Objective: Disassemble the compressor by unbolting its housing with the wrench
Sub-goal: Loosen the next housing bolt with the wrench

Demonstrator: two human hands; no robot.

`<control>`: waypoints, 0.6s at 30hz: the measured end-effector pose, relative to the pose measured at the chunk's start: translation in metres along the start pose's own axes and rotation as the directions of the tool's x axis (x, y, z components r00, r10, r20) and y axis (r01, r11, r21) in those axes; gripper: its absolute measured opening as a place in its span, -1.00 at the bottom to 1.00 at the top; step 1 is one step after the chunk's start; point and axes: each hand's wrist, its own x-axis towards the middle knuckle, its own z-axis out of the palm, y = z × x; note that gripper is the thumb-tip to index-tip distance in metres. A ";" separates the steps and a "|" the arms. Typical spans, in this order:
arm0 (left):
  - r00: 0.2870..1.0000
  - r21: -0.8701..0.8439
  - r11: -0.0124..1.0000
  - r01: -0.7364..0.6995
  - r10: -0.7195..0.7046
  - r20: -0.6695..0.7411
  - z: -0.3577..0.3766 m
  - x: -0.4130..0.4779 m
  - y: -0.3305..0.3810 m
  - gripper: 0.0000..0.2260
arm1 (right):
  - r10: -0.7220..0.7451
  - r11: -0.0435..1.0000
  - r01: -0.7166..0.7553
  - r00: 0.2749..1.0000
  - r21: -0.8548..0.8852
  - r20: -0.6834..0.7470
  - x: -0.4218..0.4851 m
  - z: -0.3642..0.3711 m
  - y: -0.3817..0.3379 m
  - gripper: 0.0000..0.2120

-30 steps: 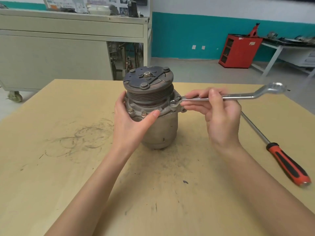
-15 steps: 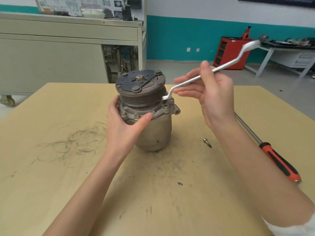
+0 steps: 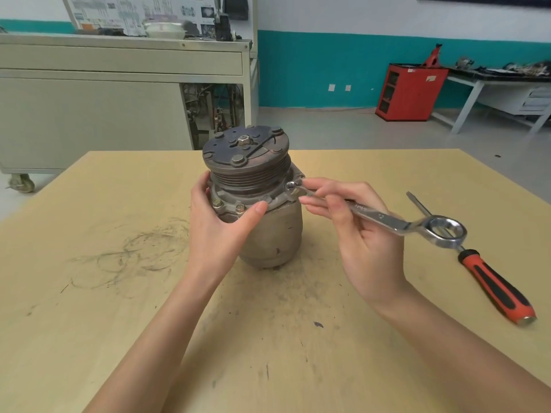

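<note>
Dull cast metal, bright steel, scuffed board.

The compressor [image 3: 269, 231] has a matt grey cast-metal body, rough and smudged, below a dark, rust-tinged clutch plate [image 3: 246, 150] and a dull ribbed pulley [image 3: 250, 177]; the bolts [image 3: 217, 203] on its flange look yellowish and plated. The wrench [image 3: 381, 218] at the compressor's right side is smooth polished metal, glossy with bright highlights. The table [image 3: 89, 338] under the compressor is pale wood-coloured board, matt, with dark greasy scribbles left of the compressor. Right of the compressor, the screwdriver [image 3: 496, 289] has a bare metal shaft and a red-and-black handle, seemingly slightly shiny plastic.
</note>
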 end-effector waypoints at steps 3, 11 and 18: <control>1.000 -0.003 1.000 0.002 -0.002 -0.002 0.001 0.000 0.000 -0.06 | 0.017 1.000 -0.017 0.999 0.002 -0.030 0.003 -0.001 0.002 -0.89; 1.000 -0.009 1.000 0.005 -0.005 -0.001 0.000 0.000 -0.001 -0.08 | -0.006 0.993 0.013 0.998 -0.117 0.057 0.010 -0.003 -0.003 -0.89; 1.000 -0.007 1.000 0.003 -0.003 -0.002 0.000 0.000 -0.001 -0.06 | -0.085 0.975 0.111 0.987 -0.192 0.138 0.008 -0.008 0.001 -0.89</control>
